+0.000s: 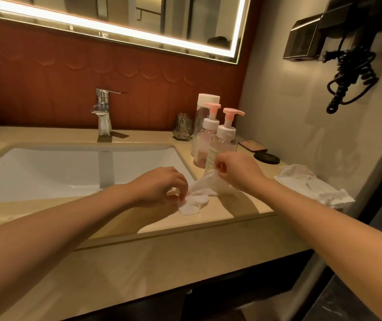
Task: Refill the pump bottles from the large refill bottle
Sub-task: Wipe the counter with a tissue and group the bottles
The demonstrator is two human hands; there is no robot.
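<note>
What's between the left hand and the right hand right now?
In the head view, a crumpled white cloth spans the gap; the left hand pinches one end, the right hand the other, above the counter.

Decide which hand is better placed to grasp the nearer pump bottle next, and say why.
Likely right. The right hand sits directly in front of the nearer pump bottle; the left hand is farther off, by the sink. Both pinch the white tissue, so it must release first.

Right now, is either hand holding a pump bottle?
No, the left hand and right hand both pinch a white cloth while the pump bottles stand behind.
</note>
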